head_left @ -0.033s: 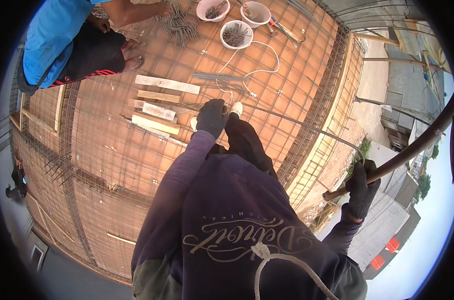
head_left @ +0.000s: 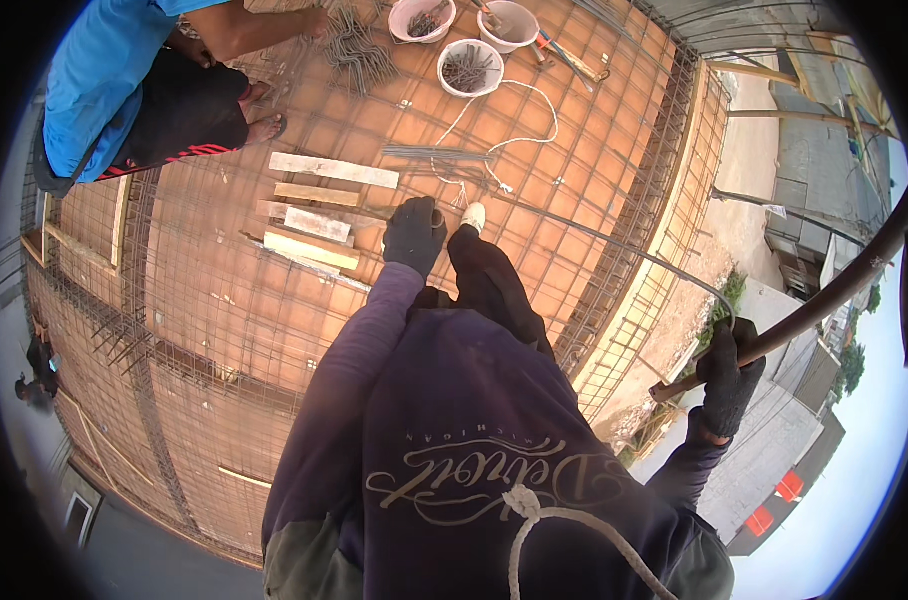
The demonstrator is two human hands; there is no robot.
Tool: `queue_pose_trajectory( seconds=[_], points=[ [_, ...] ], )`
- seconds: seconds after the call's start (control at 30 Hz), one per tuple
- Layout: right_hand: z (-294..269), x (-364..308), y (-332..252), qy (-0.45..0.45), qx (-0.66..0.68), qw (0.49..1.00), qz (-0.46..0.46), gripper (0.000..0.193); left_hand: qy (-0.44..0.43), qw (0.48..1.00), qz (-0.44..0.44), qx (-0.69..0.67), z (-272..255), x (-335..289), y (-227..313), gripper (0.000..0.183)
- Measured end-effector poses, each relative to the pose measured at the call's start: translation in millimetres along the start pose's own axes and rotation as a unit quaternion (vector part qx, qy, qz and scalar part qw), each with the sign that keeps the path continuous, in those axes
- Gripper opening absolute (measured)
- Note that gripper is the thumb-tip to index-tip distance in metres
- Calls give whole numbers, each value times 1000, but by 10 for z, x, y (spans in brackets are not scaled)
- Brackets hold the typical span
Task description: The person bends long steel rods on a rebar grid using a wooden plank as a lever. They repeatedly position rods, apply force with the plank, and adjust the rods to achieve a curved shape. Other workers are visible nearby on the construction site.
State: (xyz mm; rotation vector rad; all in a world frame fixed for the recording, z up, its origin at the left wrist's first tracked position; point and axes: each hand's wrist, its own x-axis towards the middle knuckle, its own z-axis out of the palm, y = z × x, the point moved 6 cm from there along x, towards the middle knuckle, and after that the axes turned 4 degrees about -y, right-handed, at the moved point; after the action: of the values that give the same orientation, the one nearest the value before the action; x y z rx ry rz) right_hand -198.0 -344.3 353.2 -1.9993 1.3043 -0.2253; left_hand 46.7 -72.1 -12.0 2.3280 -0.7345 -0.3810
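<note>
- The grip of the right hand (head_left: 731, 378), gloved, is closed around a dark pipe (head_left: 834, 302) at the right side, near its lower end; the rest slants up and away to the far right.
- A thin rod (head_left: 674, 269) arches from the floor mesh (head_left: 594, 180) in the middle to the top of that hand. Whether the fingers hold it too, I cannot tell.
- The left hand (head_left: 414, 238), also gloved, is in the middle, its fingers seemingly curled in. I cannot tell how tightly, or whether they hold anything.
- The rod is bowed near the right hand; if it comes free, it could spring back, driven by that bend.
- Held near one end, the pipe could twist or dip, because most of its length lies beyond the hand.
- The pipe appears to reach past the floor's timber edge (head_left: 664, 240) on the right, so a slip might send it over.
- A shoe (head_left: 474, 216) stands on the mesh just beside the left hand; the bars could catch a toe, and the loose rope (head_left: 549, 115) farther out could snag a foot.
- The boards (head_left: 334, 170) on the left could shift if stepped on.
</note>
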Motion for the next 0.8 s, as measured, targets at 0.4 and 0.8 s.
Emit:
queue_pose_trajectory(
  seconds=[0.4, 0.8],
  points=[
    [2293, 1981, 3134, -277, 74, 939, 190, 37, -49, 943, -305, 127, -895, 42, -584, 39],
    [6593, 3416, 5319, -395, 37, 916, 64, 30, 172, 873, -298, 347, -391, -22, -457, 31]
  ],
)
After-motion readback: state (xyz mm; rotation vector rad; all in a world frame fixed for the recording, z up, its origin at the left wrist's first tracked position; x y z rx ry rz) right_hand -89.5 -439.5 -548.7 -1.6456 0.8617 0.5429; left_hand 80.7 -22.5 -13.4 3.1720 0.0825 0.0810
